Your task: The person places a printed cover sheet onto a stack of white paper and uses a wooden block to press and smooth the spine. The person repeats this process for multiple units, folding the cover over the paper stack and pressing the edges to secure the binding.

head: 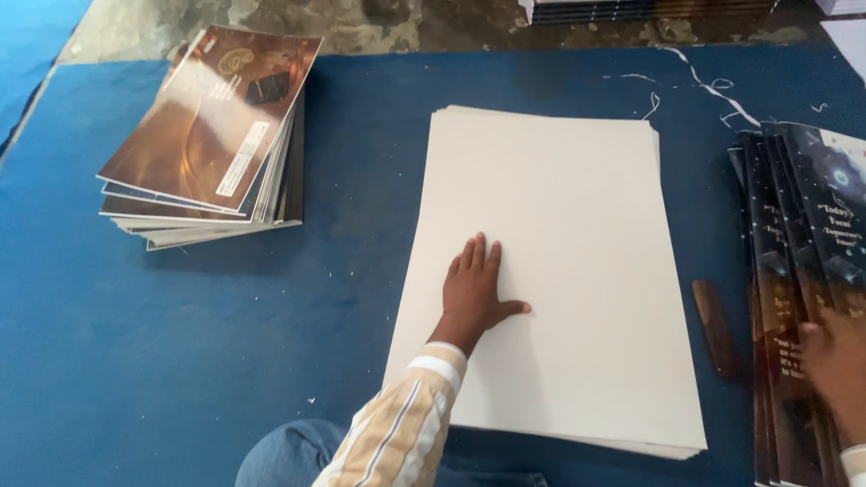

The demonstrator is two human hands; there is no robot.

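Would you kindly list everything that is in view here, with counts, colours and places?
Cloth: one, blue, covering the work surface.
Paper stack: one, white, plain sheets, centre.
Brown booklets: one uneven pile, glossy brown covers, far left.
Dark booklets: one fanned row, dark starry covers, right edge.
Wooden tool: one, brown, flat, between paper stack and dark booklets.
Paper strips: several, white, far right on the cloth.
Floor: bare, grey-brown, beyond the cloth.
Knee: blue jeans, bottom centre.
Left hand: flat on the paper stack, striped sleeve.
Right hand: blurred, on the dark booklets.
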